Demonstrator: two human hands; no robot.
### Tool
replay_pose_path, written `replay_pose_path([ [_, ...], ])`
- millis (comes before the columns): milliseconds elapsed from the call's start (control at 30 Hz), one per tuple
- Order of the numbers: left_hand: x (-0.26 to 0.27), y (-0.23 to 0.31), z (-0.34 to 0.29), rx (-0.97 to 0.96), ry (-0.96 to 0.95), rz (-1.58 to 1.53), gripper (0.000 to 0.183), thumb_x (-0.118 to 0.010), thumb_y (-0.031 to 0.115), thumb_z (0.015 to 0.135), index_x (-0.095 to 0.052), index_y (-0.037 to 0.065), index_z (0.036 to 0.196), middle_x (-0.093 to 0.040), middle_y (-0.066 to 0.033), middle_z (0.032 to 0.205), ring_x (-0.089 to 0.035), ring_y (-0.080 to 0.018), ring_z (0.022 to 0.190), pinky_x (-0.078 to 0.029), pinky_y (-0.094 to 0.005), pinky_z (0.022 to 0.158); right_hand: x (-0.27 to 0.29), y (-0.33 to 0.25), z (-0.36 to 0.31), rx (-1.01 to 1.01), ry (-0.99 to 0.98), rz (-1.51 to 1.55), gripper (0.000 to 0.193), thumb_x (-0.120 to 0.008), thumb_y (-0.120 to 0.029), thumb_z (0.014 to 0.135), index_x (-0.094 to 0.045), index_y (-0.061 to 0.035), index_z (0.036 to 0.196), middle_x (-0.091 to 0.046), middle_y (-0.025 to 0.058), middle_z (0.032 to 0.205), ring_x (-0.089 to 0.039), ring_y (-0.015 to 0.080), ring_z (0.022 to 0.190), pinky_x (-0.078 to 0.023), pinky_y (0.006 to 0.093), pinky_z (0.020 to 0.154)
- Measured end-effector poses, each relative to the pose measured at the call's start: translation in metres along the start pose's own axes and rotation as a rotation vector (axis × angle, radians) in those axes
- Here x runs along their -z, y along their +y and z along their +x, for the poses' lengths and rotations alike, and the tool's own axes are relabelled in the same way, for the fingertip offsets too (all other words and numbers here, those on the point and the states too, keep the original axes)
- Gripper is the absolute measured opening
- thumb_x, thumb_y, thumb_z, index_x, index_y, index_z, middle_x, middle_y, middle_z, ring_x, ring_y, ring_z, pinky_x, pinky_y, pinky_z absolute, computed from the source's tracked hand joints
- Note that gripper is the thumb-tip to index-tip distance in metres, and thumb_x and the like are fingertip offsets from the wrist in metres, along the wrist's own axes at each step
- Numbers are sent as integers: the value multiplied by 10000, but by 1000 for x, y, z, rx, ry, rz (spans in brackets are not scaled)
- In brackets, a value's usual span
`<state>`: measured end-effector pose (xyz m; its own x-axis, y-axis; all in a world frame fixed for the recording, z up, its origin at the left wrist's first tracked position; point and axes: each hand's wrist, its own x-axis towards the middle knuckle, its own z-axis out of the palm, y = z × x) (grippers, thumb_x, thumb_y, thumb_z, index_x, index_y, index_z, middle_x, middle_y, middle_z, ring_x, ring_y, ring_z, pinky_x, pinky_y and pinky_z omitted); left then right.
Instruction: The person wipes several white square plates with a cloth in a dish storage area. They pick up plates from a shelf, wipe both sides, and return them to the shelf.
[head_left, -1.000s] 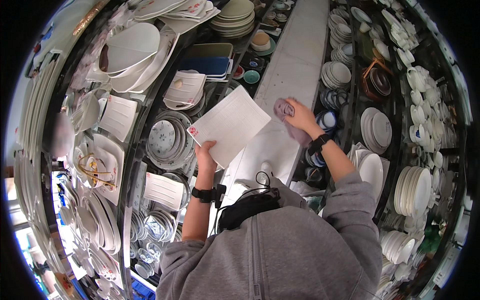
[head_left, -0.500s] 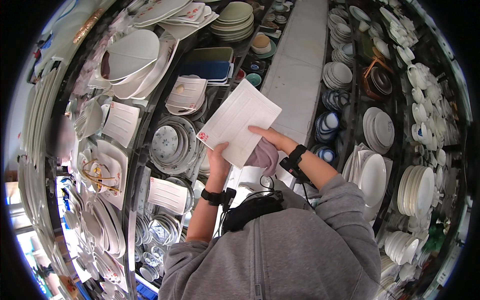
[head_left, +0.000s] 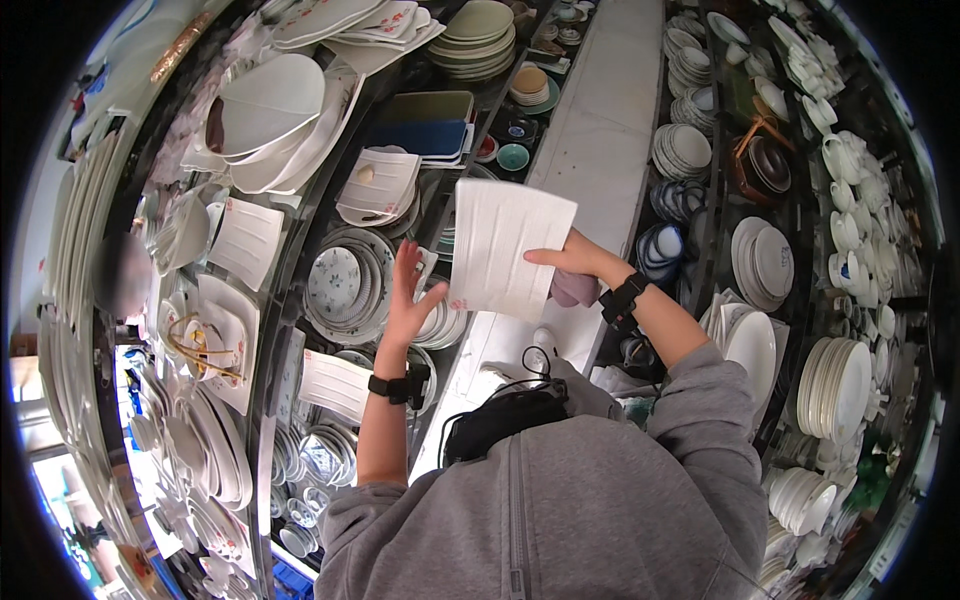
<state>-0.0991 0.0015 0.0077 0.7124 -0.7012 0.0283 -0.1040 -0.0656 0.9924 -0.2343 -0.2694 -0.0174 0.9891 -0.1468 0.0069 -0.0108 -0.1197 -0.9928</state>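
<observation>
A white rectangular plate (head_left: 503,245) with shallow ridges and a small red pattern at its lower left corner is up in front of me, over the aisle. My right hand (head_left: 578,258) grips its right edge, thumb on top; the fingers beneath are hidden. A mauve cloth (head_left: 575,289) bunches under that same hand, against the plate's edge. My left hand (head_left: 408,305) is off the plate, just to its left, with fingers and thumb spread and nothing in them. Behind that hand are patterned round plates (head_left: 340,278) on the left shelf.
Similar ridged plates (head_left: 335,384) and stacked dishes fill the left shelves close to my left arm. On the right, shelves hold stacked white plates (head_left: 832,388), bowls (head_left: 682,150) and cups (head_left: 842,232). A pale tiled floor (head_left: 590,140) runs between them.
My left hand has let go of the plate and opened to its left. The plate has turned more upright in my right hand and shifted slightly right.
</observation>
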Motion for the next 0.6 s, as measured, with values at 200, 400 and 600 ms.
replay_pose_path([
  [200, -17, 35, 17, -167, -202, 366, 629, -741, 142, 691, -456, 41, 1242, -490, -134, 1248, -494, -239, 1131, -387, -351, 936, -13, -31, 5, 36, -299, -794, 401, -632, -384, 691, -620, -83, 957, -631, 151, 806, -599, 349, 770, -465, 417, 681],
  [400, -31, 33, 11, 36, -611, 656, 341, -631, 251, 793, -586, 43, 1059, -637, -168, 905, -623, -301, 819, -480, -344, 706, -25, -14, 4, 139, -453, -912, 373, -664, -320, 659, -608, -110, 963, -618, 102, 761, -600, 305, 753, -457, 422, 653],
  [600, -36, 25, 3, 44, -473, 627, 326, -595, 282, 795, -595, 44, 1018, -627, -202, 834, -600, -373, 795, -467, -414, 695, -19, -38, 14, 106, -470, -880, 519, -716, -359, 605, -576, -177, 1071, -606, 39, 815, -600, 266, 787, -472, 408, 650],
])
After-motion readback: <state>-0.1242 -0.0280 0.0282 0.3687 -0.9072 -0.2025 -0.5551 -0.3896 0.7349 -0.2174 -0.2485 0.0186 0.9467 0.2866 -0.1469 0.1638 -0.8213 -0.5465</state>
